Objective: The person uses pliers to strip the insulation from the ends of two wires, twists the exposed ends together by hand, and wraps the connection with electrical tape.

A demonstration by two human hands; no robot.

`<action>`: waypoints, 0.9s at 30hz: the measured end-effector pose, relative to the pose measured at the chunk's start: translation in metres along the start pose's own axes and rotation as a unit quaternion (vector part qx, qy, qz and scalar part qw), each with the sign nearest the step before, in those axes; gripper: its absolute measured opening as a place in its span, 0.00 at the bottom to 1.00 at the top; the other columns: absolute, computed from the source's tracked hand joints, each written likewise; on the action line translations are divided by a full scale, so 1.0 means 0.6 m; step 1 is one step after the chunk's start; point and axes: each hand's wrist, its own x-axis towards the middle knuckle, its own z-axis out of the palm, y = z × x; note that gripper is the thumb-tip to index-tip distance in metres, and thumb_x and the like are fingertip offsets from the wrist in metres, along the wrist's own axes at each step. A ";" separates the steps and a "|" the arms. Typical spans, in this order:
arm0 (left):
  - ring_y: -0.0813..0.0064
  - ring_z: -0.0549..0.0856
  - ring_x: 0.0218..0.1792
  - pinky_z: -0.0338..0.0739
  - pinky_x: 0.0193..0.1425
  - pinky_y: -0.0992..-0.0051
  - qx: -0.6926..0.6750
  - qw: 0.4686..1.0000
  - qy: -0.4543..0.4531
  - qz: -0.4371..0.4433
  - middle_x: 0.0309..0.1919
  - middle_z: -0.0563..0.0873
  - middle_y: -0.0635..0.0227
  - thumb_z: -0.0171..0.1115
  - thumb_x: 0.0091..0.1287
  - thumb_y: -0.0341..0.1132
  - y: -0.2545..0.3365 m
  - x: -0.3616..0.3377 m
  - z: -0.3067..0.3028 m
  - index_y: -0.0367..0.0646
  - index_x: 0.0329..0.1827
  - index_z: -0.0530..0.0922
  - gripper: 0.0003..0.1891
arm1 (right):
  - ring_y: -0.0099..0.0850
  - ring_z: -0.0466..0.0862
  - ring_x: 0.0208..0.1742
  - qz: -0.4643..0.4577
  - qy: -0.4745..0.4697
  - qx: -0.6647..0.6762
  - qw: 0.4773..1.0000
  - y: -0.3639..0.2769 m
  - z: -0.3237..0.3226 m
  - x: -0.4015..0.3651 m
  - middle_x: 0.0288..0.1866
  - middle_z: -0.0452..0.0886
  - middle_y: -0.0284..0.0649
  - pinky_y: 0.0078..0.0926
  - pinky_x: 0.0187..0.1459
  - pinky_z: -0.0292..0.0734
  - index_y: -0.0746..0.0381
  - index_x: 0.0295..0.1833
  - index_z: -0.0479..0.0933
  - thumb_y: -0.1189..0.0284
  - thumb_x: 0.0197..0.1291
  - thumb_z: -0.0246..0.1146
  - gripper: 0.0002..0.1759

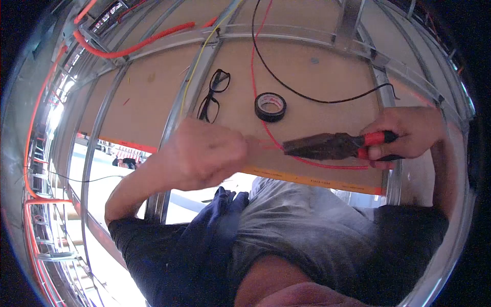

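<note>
A red wire (327,166) crosses the wallboard (327,66) by the nose of my pliers (317,147). My right hand (396,135) wraps their handles, probably to aim the nose leftward. My left hand (209,153) curls opposite, blurred; I cannot tell whether it pinches anything. Electrical tape (271,117) and eyeglasses (210,92) lie above, perhaps for easy reach.
</note>
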 end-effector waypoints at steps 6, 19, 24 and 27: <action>0.64 0.88 0.25 0.82 0.25 0.67 0.037 0.998 -0.050 0.014 0.28 0.86 0.66 0.69 0.56 0.21 0.012 0.005 -0.001 0.45 0.34 0.76 0.11 | 0.21 0.81 0.31 0.063 -0.063 0.216 0.972 0.019 -0.010 -0.001 0.31 0.84 0.33 0.24 0.32 0.76 0.66 0.44 0.82 0.59 0.69 0.64 0.18; 0.79 0.78 0.17 0.71 0.16 0.75 0.116 0.990 0.037 0.074 0.19 0.73 0.73 0.66 0.54 0.28 0.013 0.004 0.020 0.41 0.42 0.80 0.12 | 0.18 0.79 0.31 0.071 -0.093 0.194 0.974 0.023 -0.022 0.000 0.29 0.83 0.29 0.21 0.31 0.73 0.64 0.44 0.83 0.57 0.68 0.65 0.19; 0.75 0.76 0.14 0.67 0.13 0.71 0.095 0.990 -0.002 0.103 0.17 0.75 0.71 0.72 0.56 0.22 0.015 0.004 0.015 0.38 0.38 0.78 0.11 | 0.18 0.77 0.28 0.065 -0.119 0.209 0.968 0.027 -0.020 0.000 0.27 0.81 0.29 0.21 0.28 0.70 0.64 0.44 0.83 0.57 0.67 0.65 0.18; 0.82 0.76 0.16 0.69 0.15 0.77 0.146 0.986 0.020 0.082 0.17 0.71 0.75 0.67 0.57 0.27 0.020 0.003 0.016 0.42 0.39 0.81 0.08 | 0.18 0.76 0.28 0.055 -0.129 0.255 0.957 0.036 -0.014 0.004 0.27 0.82 0.30 0.21 0.27 0.69 0.65 0.43 0.84 0.56 0.67 0.66 0.20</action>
